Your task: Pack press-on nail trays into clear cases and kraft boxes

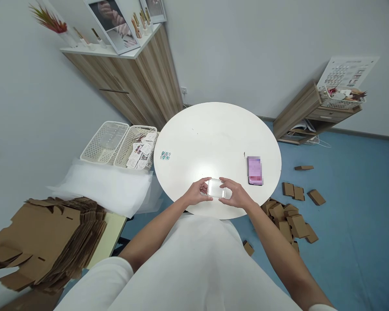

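Note:
Between my two hands, above the near edge of the round white table, is a small clear plastic box with rounded corners. The thumb and fingers of my left hand grip its left side. My right hand pinches the right side, its fingertips along the box's edge. I cannot make out anything inside the box. A cluster of small teal pieces lies toward the table's left edge. Right of my hands lies a phone with a blurred purple screen, and a tiny dark item is near it.
Left of the table stand two white baskets, one with printed cards. White sheets and stacked flat cardboard are nearer me. Folded cardboard boxes lie on the blue floor at right. Wooden cabinets stand along the wall.

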The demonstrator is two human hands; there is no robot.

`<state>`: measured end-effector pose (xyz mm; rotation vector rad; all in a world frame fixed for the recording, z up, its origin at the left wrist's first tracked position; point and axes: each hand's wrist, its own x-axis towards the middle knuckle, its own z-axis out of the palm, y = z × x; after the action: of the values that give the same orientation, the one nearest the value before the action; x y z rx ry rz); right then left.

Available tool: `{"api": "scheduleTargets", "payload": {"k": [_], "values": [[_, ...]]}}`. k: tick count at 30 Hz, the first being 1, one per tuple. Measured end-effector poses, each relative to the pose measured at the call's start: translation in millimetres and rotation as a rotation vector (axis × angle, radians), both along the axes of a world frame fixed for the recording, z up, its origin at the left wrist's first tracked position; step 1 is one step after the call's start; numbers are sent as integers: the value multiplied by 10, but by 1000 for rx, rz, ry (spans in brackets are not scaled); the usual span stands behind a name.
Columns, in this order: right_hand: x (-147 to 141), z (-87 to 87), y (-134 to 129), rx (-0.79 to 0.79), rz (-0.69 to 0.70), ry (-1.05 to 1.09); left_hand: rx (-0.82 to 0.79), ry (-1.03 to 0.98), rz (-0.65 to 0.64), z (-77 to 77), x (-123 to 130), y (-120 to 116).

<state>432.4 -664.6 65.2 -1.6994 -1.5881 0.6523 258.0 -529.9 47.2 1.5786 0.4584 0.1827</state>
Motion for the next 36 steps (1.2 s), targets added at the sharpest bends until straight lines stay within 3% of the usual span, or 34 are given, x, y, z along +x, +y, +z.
{"api": "scheduleTargets", "payload": {"k": [25, 36], "values": [[17, -58, 52, 34, -12, 104, -199, -23, 67, -31, -19, -13], [-36, -83, 93, 6, -91, 303, -213, -6, 66, 18, -60, 4]]}}
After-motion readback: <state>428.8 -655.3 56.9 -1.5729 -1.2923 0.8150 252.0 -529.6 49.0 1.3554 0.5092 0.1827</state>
